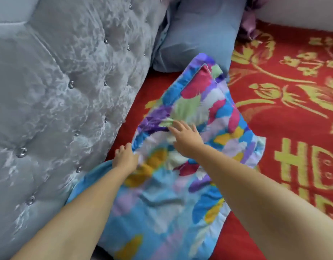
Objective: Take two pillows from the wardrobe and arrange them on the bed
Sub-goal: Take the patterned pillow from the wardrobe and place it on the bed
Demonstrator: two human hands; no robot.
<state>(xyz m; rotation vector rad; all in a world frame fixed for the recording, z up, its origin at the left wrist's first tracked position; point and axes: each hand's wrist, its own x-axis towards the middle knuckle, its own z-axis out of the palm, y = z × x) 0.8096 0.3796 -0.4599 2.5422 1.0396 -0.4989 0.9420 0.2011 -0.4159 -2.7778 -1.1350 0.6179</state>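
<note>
A bright pillow [197, 102] with blue, pink, purple and yellow patches lies on the red bed cover [285, 109], tilted up beside the headboard. A second pillow of the same print [162, 212] lies nearer me and partly under it. My left hand [125, 158] pinches the left edge of the upper pillow's cover. My right hand [186, 139] rests flat on the pillow's middle, fingers spread. A plain blue-grey pillow [197, 34] leans at the head of the bed beyond them.
The grey tufted headboard [68, 81] with shiny studs fills the left side. Purple cloth [250, 25] is bunched at the far corner behind the blue-grey pillow. A white surface [302, 10] borders the bed's far side. Red cover with gold pattern spreads to the right.
</note>
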